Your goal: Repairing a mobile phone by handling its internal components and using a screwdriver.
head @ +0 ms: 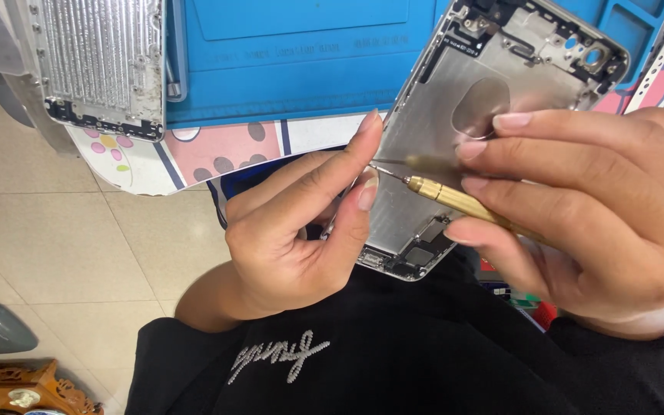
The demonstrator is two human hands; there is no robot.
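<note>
Bare silver metal phone rear housing (pixel 455 154), inner side up, tilted diagonally, camera-cutout end at upper right, lower end near the person's black top (pixel 393 361). Housing sits between both hands, above the lap, partly overhanging the counter edge.

Left hand (pixel 293 230): fingers (pixel 355 154) curled against the housing's left edge, index tip up along the rim, thumb pressed just beside the tool tip; fingers closed on the housing edge, steadying it.

Right hand (pixel 593 223): fingers clamped around a slim brass-coloured precision screwdriver (pixel 463 201), thumb, index & middle pinching the shaft. Thin steel tip points left, touching or just at the housing's left rim by the left thumb — exact contact can't tell, a little blurred.

Outward: blue silicone repair mat (pixel 301 69) on the counter above the left-hand fingers. Second silver ribbed metal plate (pixel 101 61) w/ screw holes lies upper left, well apart from both hands, overlapping the mat's left edge. White patterned sheet w/ pink shapes (pixel 217 150) under the mat, just above the left fingers. Beige tiled floor (pixel 63 246) to the left of the left hand. Carved brown wooden piece (pixel 24 388) at bottom left corner, far from hands.
</note>
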